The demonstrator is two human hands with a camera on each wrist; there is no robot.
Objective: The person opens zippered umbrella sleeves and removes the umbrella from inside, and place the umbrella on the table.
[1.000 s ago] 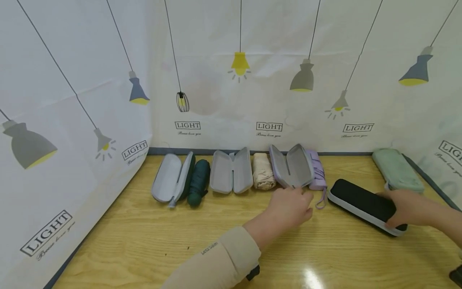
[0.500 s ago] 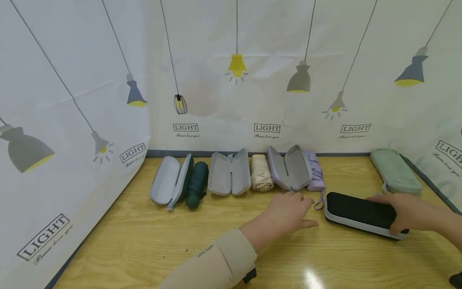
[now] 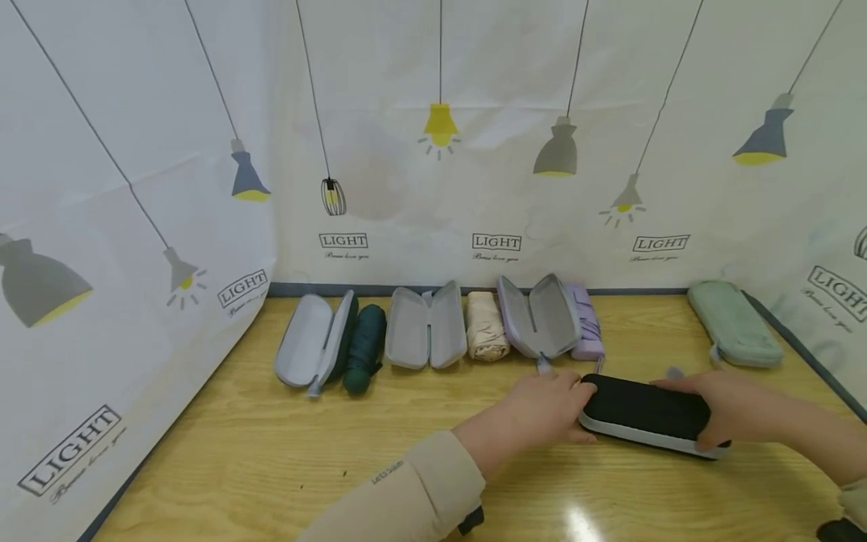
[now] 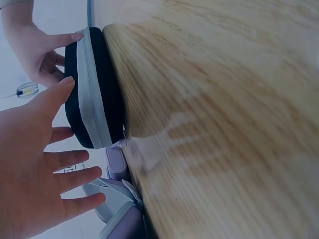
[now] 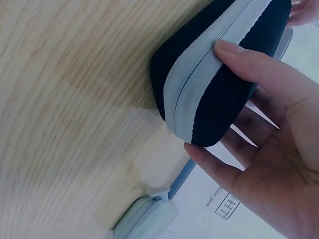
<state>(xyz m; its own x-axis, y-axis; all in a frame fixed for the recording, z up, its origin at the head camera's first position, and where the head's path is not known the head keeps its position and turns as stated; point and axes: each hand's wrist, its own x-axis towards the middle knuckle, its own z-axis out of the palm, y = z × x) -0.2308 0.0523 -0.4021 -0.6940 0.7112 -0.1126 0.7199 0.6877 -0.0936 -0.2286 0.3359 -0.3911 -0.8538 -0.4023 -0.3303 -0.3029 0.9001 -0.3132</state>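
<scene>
A black zip case (image 3: pixel 646 410) with a light grey zipper band lies closed on the table. My right hand (image 3: pixel 734 410) grips its right end, thumb on the near side, as the right wrist view also shows. At the other end is my left hand (image 3: pixel 545 406), its fingers spread and straight in the left wrist view, with the thumb (image 4: pixel 62 89) at the case's edge. Whether that thumb presses on it I cannot tell. Behind the left hand stand an unzipped lilac case (image 3: pixel 542 320) with a grey lining and a folded lilac umbrella (image 3: pixel 586 324).
Along the back wall stand a cream folded umbrella (image 3: pixel 487 327), an open grey-lined case (image 3: pixel 428 331), a dark green folded umbrella (image 3: pixel 366 346) and an open dark green case (image 3: pixel 305 342). A closed pale green case (image 3: pixel 734 324) lies at the back right.
The black case has slid left and turned more level with my right hand on it. My left hand has left the lilac case's front and come to the black case's left end.
</scene>
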